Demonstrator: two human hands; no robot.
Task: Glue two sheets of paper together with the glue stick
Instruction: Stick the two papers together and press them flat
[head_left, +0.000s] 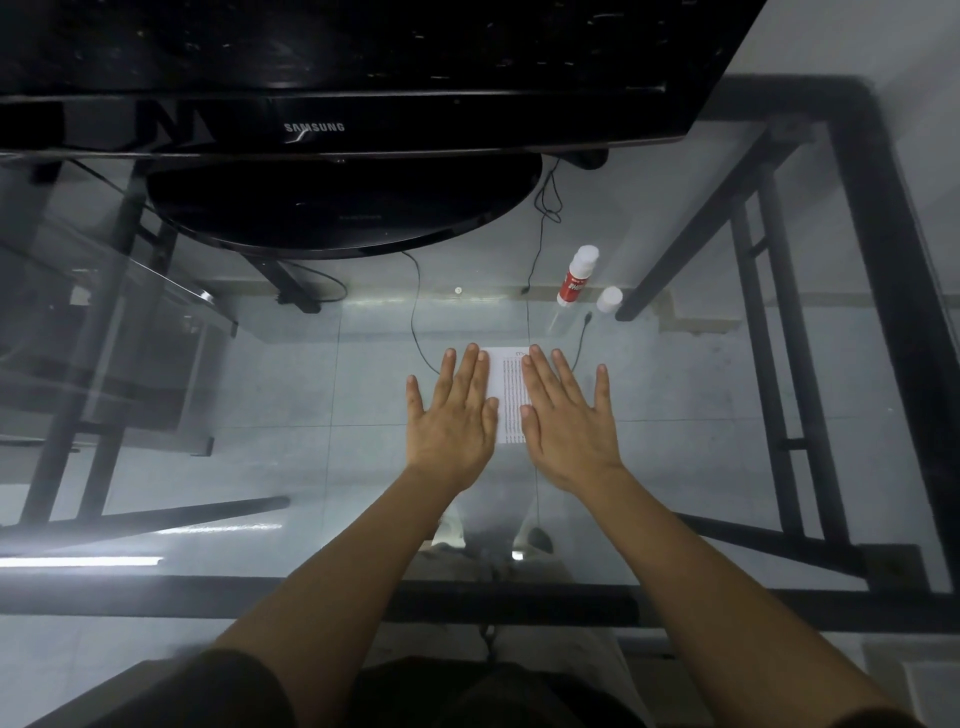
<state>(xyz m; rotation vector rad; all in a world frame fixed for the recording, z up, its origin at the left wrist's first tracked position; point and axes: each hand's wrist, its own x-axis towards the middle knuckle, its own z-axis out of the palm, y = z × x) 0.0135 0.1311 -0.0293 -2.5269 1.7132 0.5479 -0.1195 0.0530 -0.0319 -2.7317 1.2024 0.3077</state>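
Observation:
White printed paper lies flat on the glass table; only a strip of it shows between my hands, and I cannot tell how many sheets there are. My left hand lies palm down on its left part, fingers spread. My right hand lies palm down on its right part, fingers spread too. Neither hand holds anything. The glue stick, white with a red label, lies uncapped on the glass beyond the paper to the right. Its white cap stands just right of it.
A black monitor on a round base fills the far side of the glass table. Thin black cables run past the paper. The table's black metal frame borders the right and near edges.

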